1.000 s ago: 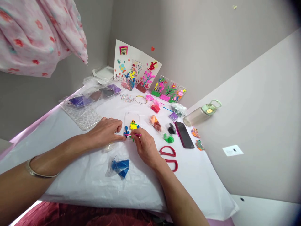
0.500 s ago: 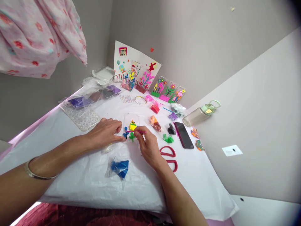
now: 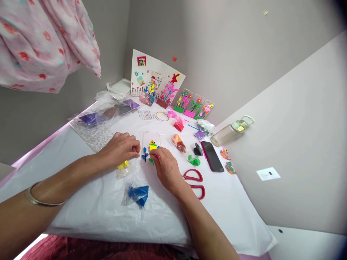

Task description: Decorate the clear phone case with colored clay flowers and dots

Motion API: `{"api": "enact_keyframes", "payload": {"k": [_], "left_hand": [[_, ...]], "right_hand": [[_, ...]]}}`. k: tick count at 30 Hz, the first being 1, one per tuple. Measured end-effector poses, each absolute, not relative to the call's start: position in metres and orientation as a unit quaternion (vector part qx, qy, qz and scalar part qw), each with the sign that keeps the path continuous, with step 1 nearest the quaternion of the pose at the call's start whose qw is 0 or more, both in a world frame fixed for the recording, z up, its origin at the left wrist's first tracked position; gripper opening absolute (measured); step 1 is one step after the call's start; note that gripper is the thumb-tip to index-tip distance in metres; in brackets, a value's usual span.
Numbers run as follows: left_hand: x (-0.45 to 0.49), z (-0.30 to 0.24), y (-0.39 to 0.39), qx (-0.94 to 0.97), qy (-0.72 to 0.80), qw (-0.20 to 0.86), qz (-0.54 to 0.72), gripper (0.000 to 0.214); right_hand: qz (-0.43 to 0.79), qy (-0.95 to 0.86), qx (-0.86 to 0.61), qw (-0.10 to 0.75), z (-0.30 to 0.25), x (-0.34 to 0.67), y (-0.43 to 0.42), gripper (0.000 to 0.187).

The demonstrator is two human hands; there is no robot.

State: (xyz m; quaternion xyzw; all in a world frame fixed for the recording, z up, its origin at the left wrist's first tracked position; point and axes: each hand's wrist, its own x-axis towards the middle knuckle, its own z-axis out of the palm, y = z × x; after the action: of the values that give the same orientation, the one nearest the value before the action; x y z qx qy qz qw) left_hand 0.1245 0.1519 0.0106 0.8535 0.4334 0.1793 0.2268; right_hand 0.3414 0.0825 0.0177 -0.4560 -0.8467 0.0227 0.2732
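Note:
A clear phone case (image 3: 148,139) lies flat on the white table cover, with a yellow clay figure (image 3: 153,145), a blue clay flower (image 3: 144,155) and a bit of green clay on it. My left hand (image 3: 119,148) rests curled against the case's left edge, fingertips pinching it. My right hand (image 3: 165,168) pinches a thin pink stick (image 3: 155,156) whose tip touches the clay beside the blue flower. A small bag of yellow clay (image 3: 122,167) sits just under my left hand.
A bag of blue clay (image 3: 138,193) lies near the front. Red scissors (image 3: 195,181), a dark phone (image 3: 211,155), several small clay bags and a water bottle (image 3: 231,130) lie to the right. Decorated cases (image 3: 194,104) and a decorated sheet (image 3: 155,79) lean on the back wall.
My right hand swung the pink stick out to the right and brought it back onto the clay. My left hand shifted slightly up, uncovering the yellow clay bag.

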Motion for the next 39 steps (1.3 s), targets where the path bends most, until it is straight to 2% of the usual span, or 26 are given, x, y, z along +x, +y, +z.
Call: {"api": "enact_keyframes", "payload": {"k": [14, 39], "left_hand": [[0.1263, 0.0028, 0.1527, 0.865, 0.407, 0.209, 0.206, 0.013], [0.1257, 0.0029, 0.1537, 0.868, 0.412, 0.195, 0.200, 0.017]], "right_hand": [[0.038, -0.851, -0.468, 0.234, 0.0214, 0.3399, 0.0817, 0.021], [0.038, -0.857, -0.459, 0.231, 0.0237, 0.3409, 0.0820, 0.021]]}}
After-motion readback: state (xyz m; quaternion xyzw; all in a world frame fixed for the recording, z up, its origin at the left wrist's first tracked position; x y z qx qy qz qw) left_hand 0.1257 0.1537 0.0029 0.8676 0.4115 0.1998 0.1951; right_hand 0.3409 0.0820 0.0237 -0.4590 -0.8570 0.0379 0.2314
